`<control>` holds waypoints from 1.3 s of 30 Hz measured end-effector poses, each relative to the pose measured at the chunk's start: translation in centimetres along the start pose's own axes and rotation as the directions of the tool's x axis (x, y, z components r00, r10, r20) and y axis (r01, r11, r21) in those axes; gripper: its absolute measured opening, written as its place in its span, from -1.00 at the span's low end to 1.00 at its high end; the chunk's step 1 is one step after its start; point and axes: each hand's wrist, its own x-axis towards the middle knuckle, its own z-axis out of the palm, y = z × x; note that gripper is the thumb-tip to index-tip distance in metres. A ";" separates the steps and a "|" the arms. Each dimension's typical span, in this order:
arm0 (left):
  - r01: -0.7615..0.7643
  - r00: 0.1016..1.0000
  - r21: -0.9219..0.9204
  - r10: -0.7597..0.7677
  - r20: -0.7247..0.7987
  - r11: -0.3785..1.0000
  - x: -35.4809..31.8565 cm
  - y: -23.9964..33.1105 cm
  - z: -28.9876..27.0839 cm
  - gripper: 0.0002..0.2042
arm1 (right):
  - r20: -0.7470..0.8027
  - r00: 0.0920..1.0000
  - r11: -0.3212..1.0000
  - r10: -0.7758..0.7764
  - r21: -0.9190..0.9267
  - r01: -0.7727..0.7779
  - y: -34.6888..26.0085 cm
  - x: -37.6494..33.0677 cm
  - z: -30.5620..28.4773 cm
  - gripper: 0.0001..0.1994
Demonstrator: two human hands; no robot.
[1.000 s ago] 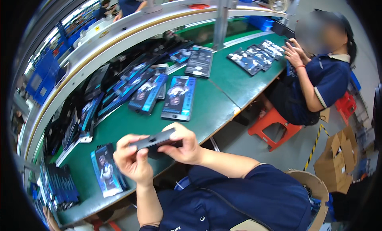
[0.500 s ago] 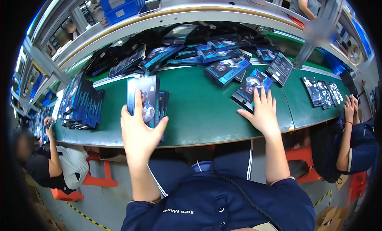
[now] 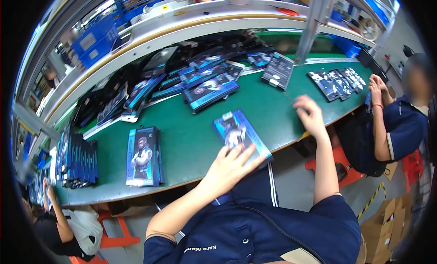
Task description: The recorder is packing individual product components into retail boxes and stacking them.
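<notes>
My left hand (image 3: pixel 230 169) lies across the lower end of a flat printed box (image 3: pixel 239 130) at the table's front edge. Its fingers are spread over the box's face and do not wrap round it. My right hand (image 3: pixel 310 116) is raised over the green table to the right, apart from that box. Its fingers are curled together, and I cannot make out what, if anything, is in them. A short stack of similar blue and black boxes (image 3: pixel 142 157), a figure printed on the top one, sits left of my left hand.
A row of upright boxes (image 3: pixel 76 157) stands far left. Loose boxes (image 3: pixel 211 91) pile up under the shelf (image 3: pixel 182 30); one lies face down (image 3: pixel 277 72). Shiny pouches (image 3: pixel 337 84) lie at right. Co-workers sit on both sides. A metal post (image 3: pixel 312 27) rises behind.
My left hand has left the short stack and moved right onto the single box. My right hand has let go of that box and lifted away, fingers curled. The view has turned right.
</notes>
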 end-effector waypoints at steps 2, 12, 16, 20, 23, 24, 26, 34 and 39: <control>-0.077 0.997 -0.058 0.076 -0.019 0.995 0.7 0.9 -0.5 -0.52 | -0.339 0.941 0.850 0.012 -0.492 -0.188 5.9 1.1 -2.2 -0.65; 0.400 0.916 -0.244 -0.397 0.065 0.884 3.8 -5.5 -4.6 -0.59 | -0.636 0.753 0.644 0.171 -0.506 -0.573 5.9 -0.8 -3.6 -0.61; 0.333 0.938 -0.153 -0.310 0.156 0.931 3.2 -5.1 -1.7 -0.38 | -0.693 0.405 0.635 0.597 0.099 -0.766 13.2 -5.3 -6.6 -0.02; 0.414 0.905 -0.120 -0.395 0.156 0.902 2.2 -4.7 -2.0 -0.30 | -0.223 0.474 0.517 0.852 0.510 -0.688 4.9 -7.4 -7.5 -0.53; 0.491 0.865 -0.172 -0.456 0.208 0.854 3.3 -3.8 -3.2 -0.26 | -0.353 0.653 0.713 0.670 0.551 -0.433 -2.4 -7.6 -4.7 -0.70; 0.485 0.871 -0.151 -0.459 0.175 0.862 3.6 -3.6 -3.2 -0.19 | -0.341 0.702 0.734 0.625 0.563 -0.380 -5.9 -6.9 -3.3 -0.68; 0.495 0.869 -0.266 -0.481 0.120 0.827 4.2 -2.9 -4.3 -0.16 | -0.130 0.783 0.478 0.608 0.847 -0.231 -8.6 -6.3 -0.3 -0.60; 0.133 0.830 -0.599 -0.419 -0.368 0.789 2.2 -2.2 -6.8 0.07 | 0.380 0.814 0.105 0.439 0.878 -0.467 -14.0 -4.0 5.0 -0.57; 0.048 0.836 -0.605 -0.363 -0.412 0.795 1.2 -3.2 -6.5 0.04 | 0.212 0.827 0.112 0.521 0.943 -0.312 -15.3 -3.5 6.7 -0.61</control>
